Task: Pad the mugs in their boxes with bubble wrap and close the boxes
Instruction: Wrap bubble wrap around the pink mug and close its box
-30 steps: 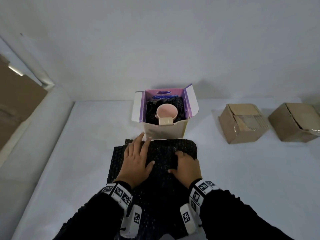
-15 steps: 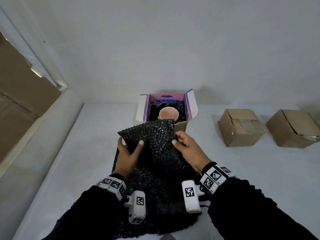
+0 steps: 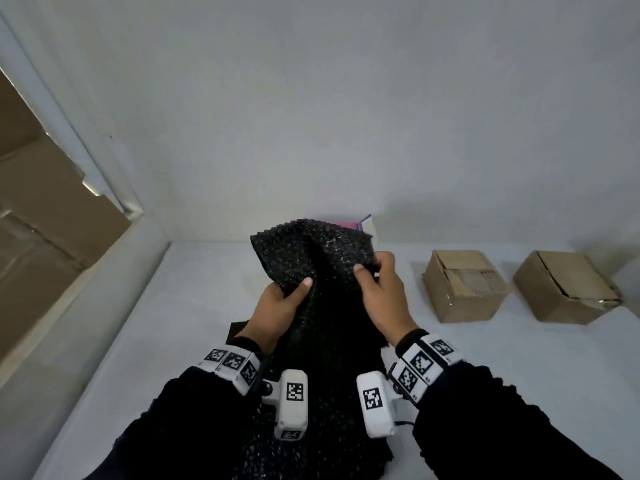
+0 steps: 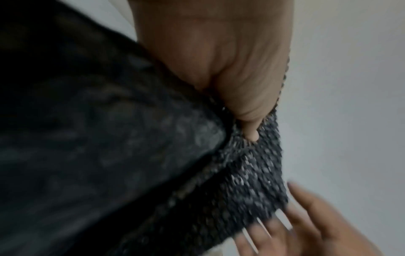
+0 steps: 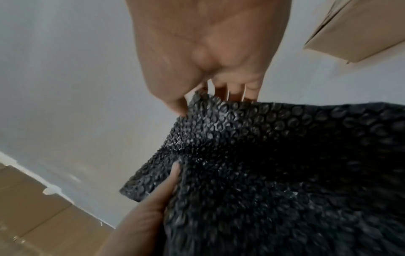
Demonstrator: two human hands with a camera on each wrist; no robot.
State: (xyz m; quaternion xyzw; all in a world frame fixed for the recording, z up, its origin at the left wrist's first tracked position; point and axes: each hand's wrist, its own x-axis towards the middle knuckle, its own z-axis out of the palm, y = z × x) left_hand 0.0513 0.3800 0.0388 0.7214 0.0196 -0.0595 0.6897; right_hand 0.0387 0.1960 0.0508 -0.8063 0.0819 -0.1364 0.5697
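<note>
Above table | bubble wrap raised higher, now hiding mug box | left hand, right hand both pinching it

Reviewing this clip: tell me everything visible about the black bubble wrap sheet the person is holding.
The bubble wrap is a black, glossy plastic sheet covered in small round bubbles. Its top end is lifted above the table and buckled, with a crease down the middle. The left hand pinches its left edge, thumb on the near face; the right hand pinches the right edge. The lower part trails down between the wrists. It hides most of the open box behind.
</note>
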